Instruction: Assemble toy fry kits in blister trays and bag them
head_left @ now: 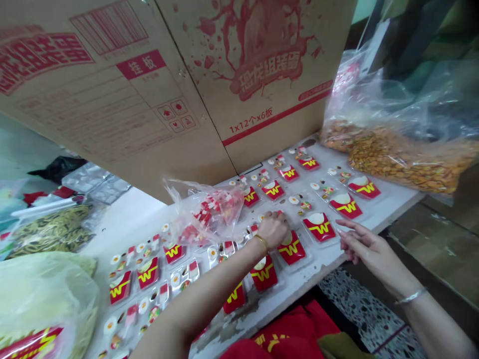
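Left hand (274,230): fingers bent, drawn together over clear tray (307,258); whether they pinch anything, we cannot tell

Red-and-yellow carton piece (294,252): in that tray, just nearer us than left fingers

Right hand (362,243): fingers apart, just beside second carton piece (319,229)

Bag of red-and-white pieces (209,212): to left of left fingers

Bag of orange pieces (396,154): beyond right fingers, to their right

Cardboard box (187,104): beyond fingers of both hands
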`<state>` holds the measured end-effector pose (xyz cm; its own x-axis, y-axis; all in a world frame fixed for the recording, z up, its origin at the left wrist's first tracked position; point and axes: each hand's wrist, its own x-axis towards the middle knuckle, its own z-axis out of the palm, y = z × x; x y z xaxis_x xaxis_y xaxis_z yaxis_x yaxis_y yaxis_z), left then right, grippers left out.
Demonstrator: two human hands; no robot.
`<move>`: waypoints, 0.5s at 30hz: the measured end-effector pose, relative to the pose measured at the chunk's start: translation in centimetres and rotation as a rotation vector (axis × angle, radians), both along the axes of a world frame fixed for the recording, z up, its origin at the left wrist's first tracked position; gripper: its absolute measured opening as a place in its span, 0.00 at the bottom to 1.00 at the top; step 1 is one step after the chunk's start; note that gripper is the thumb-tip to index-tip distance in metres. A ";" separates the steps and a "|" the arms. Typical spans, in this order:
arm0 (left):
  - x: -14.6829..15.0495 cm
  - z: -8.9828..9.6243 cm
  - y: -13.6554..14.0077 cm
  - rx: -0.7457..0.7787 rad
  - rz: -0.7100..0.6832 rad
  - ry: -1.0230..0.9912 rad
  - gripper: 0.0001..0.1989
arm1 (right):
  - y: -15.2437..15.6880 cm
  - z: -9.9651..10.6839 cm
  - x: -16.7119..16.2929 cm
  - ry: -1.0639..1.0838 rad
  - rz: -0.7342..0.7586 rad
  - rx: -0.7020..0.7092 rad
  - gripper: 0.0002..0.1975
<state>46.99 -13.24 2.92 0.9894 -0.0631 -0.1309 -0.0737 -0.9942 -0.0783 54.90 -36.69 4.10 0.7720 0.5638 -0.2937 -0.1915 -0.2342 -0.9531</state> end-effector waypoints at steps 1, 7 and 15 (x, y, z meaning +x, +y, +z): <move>-0.3 0.5 -0.4 -0.021 0.035 0.007 0.12 | 0.0 -0.2 -0.1 0.008 0.008 -0.002 0.30; -4.5 9.5 -0.8 -0.294 0.066 -0.099 0.17 | 0.5 -1.3 -0.6 -0.087 0.069 -0.045 0.29; -9.8 20.9 7.9 -0.293 0.232 -0.415 0.13 | 6.9 -3.3 -1.5 -1.077 0.519 -0.303 0.26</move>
<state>37.23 -5.32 23.86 0.9464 0.1875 0.2631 0.1279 -0.9652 0.2282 53.40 -29.78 0.77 0.4063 0.8955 0.1817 0.8396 -0.2874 -0.4610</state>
